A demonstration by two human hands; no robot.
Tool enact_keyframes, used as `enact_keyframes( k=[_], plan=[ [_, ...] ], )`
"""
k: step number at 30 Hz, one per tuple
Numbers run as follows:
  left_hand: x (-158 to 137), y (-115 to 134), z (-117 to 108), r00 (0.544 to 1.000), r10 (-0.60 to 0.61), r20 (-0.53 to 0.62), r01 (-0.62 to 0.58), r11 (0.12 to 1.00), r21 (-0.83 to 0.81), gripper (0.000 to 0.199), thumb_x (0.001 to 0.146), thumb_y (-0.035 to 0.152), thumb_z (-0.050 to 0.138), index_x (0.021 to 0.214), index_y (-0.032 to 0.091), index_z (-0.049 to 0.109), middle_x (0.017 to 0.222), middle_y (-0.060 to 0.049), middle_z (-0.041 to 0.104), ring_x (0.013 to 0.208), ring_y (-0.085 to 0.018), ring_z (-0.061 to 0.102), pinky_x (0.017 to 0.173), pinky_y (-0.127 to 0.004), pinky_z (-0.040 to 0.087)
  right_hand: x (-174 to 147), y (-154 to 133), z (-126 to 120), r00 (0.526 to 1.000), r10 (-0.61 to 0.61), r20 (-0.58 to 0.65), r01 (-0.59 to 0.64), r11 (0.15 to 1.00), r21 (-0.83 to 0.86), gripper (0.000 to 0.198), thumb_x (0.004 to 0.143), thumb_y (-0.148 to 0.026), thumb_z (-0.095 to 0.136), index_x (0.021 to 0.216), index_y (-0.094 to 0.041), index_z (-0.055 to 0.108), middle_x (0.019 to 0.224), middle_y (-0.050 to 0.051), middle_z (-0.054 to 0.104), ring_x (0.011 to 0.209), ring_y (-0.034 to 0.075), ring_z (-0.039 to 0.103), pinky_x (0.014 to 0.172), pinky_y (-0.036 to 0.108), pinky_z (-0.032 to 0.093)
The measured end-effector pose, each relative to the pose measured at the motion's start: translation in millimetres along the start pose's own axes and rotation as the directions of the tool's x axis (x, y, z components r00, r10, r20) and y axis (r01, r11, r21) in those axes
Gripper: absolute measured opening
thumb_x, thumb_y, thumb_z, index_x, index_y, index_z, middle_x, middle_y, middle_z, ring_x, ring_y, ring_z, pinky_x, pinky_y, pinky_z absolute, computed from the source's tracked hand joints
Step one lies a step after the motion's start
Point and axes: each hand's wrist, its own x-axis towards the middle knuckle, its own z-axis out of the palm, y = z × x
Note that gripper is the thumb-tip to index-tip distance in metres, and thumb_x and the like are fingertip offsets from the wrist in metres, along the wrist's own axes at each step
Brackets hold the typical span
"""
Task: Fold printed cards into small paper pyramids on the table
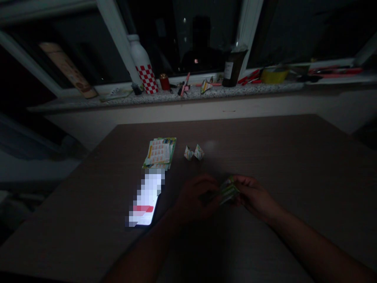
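Between my two hands, a little above the table (265,149), is a folded piece of printed paper (229,191), green and white. My right hand (253,193) pinches its right side between thumb and fingers. From the left, my left hand (198,196) has its fingers curled around the paper's other end; dim light blurs the fingertips. Beyond the hands stand two small folded paper shapes (194,152), pointed and side by side. Left of them lies a stack of printed sheets (160,152) with orange and green print.
A lit phone (147,198) lies left of my left hand, its screen blurred out. On the granite windowsill (173,100) stand a red-and-white checkered bottle (144,67), a red jar (164,81), a dark bottle (231,70), a yellow container (274,76) and several pens.
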Motion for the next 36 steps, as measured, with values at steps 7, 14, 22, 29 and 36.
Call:
enact_keyframes(
  k=[7,14,22,29,36],
  plan=[
    [3,-5,4,0.816,-0.572,-0.087,0.537,0.805,-0.254,0.013,0.074,0.027,0.064,0.071,0.015,0.065,0.068,-0.001,0.063,0.064,-0.012,0.058,0.059,-0.023,0.044,0,-4,-2,0.973,-0.193,-0.128,0.165,0.965,-0.202,0.026,0.082,-0.043,0.057,0.079,-0.017,0.060,0.059,0.001,0.059,0.049,0.013,0.053,0.050,0.028,0.047],
    [7,-11,12,0.523,-0.847,0.096,0.697,0.361,-0.619,0.014,0.067,0.027,0.067,0.067,0.014,0.064,0.064,0.000,0.061,0.055,-0.013,0.055,0.051,-0.024,0.044,-6,-14,-3,0.553,-0.664,0.503,0.596,-0.107,-0.796,0.036,0.075,-0.023,0.069,0.110,-0.022,0.060,0.113,0.011,0.062,0.105,0.027,0.056,0.090,0.044,0.044],
    [5,-9,13,0.589,-0.788,0.180,0.640,0.319,-0.699,0.030,0.079,0.042,0.056,0.068,0.014,0.059,0.060,0.000,0.055,0.050,-0.011,0.051,0.050,-0.025,0.042,1,-13,-1,0.455,-0.629,0.630,0.670,-0.224,-0.708,0.030,0.078,-0.018,0.067,0.107,-0.021,0.061,0.098,0.006,0.068,0.093,0.021,0.063,0.091,0.044,0.045],
    [1,1,4,0.841,-0.541,-0.011,0.501,0.786,-0.362,0.031,0.072,0.030,0.069,0.099,0.017,0.059,0.091,-0.005,0.063,0.084,-0.018,0.059,0.075,-0.030,0.047,-6,-5,4,0.831,-0.555,-0.024,0.400,0.627,-0.669,0.015,0.075,-0.032,0.069,0.086,-0.022,0.068,0.076,0.004,0.071,0.066,0.018,0.065,0.060,0.030,0.052],
    [-2,-3,11,0.855,-0.518,0.020,0.490,0.794,-0.361,0.021,0.078,0.031,0.064,0.094,0.017,0.064,0.087,-0.004,0.065,0.083,-0.017,0.060,0.075,-0.029,0.048,-4,-6,7,0.970,-0.236,-0.055,0.207,0.925,-0.318,0.023,0.073,-0.039,0.071,0.082,-0.018,0.070,0.066,0.002,0.068,0.058,0.014,0.059,0.055,0.025,0.046]
  ],
)
